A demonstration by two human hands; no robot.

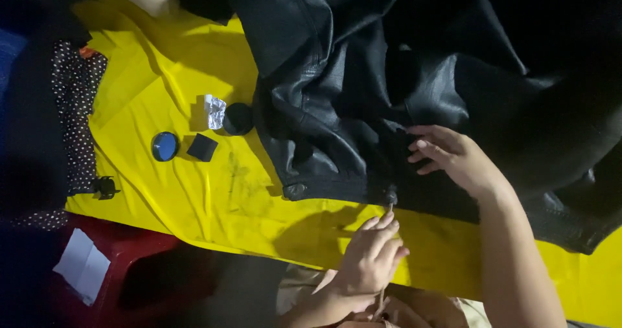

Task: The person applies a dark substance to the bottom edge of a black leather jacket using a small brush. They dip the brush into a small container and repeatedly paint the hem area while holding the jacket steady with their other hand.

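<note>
A black leather jacket [363, 75] lies spread over a yellow sheet [194, 198]. My right hand [450, 156] rests flat on the jacket near its lower hem, fingers pointing left. My left hand [372, 258] is closed around a thin pale stick or thread [389, 209], which runs up to a dark button [391, 194] on the hem. A second button [295, 189] sits further left on the same hem. Whether the thin thing is a stick or a thread I cannot tell.
On the sheet left of the jacket lie a round black tin [238, 119], a crumpled foil piece [214, 111], a black square pad [203, 147] and a blue round lid [164, 146]. A black claw clip [105, 187], dotted dark fabric [78, 108], and white paper [82, 265] on a red surface [136, 257] are at the left.
</note>
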